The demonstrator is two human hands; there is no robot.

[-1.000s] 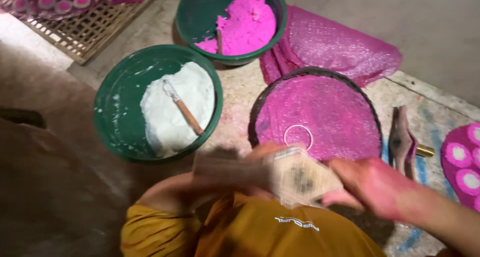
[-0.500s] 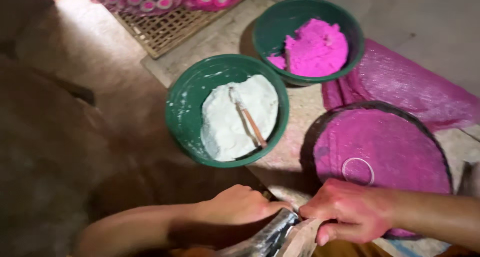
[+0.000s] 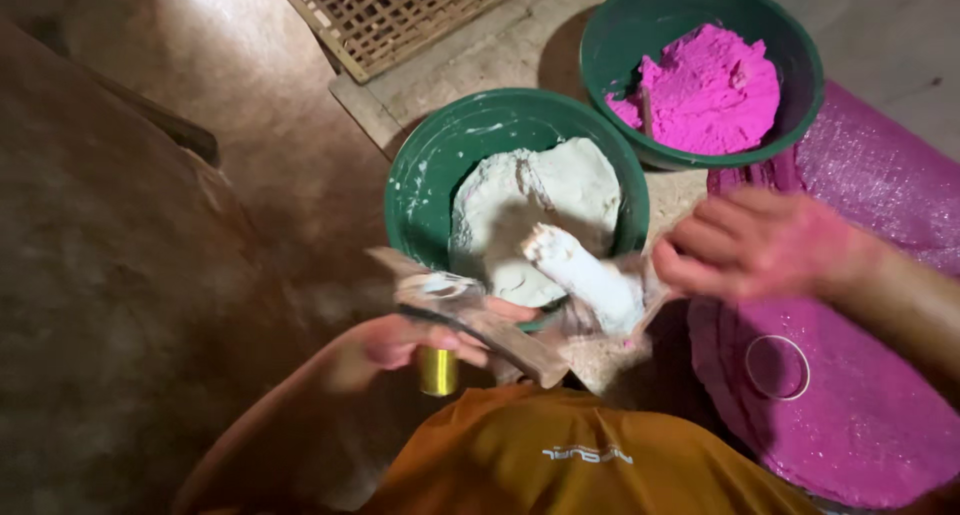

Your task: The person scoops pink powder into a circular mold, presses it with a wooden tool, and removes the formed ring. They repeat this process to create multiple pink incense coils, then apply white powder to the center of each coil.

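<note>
My left hand (image 3: 415, 343) grips a blurred flat wooden tool (image 3: 480, 320) with a small gold cylinder (image 3: 437, 372) under it, just in front of the green bowl of white dough (image 3: 420, 180). My pink-stained right hand (image 3: 750, 245) pinches the end of a stick thickly coated in white dough (image 3: 585, 273), held over that bowl's near rim. The white dough lump (image 3: 540, 190) fills the bowl's right half. The two hands are close together above my orange shirt (image 3: 600, 460).
A second green bowl (image 3: 605, 50) with bright pink dough (image 3: 710, 90) stands behind. A round pink-dusted tray (image 3: 860, 435) with a ring (image 3: 777, 367) lies at the right on a pink sack (image 3: 900, 175). A bamboo lattice rack (image 3: 400, 20) is at the top.
The stick that lay in the white dough is now out of the bowl and in my right hand. The view has shifted left and closer, and my hands have moved up to the bowl's rim.
</note>
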